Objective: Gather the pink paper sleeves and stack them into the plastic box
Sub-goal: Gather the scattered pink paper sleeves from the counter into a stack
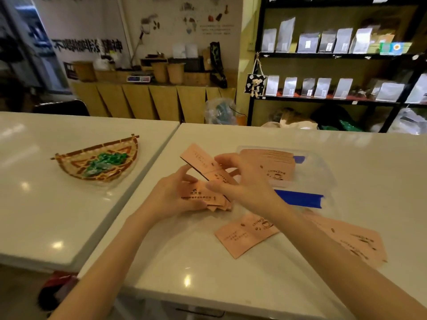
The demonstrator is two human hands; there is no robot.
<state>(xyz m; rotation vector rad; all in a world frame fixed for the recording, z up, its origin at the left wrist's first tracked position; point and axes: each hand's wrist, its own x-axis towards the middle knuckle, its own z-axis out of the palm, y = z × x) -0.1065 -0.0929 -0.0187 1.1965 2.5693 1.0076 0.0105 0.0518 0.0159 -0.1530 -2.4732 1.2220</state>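
Above the white table, my left hand holds a small bundle of pink paper sleeves from below. My right hand grips one pink sleeve that tilts up and to the left over that bundle. Just behind my right hand stands the clear plastic box with blue clips, and a stack of pink sleeves lies inside it. One loose pink sleeve lies flat on the table in front of the box. Another loose sleeve lies to the right, partly hidden by my right forearm.
A woven half-round basket with green wrapped pieces sits on the neighbouring white table to the left. A narrow gap separates the two tables. Black shelves with pouches stand behind at the right.
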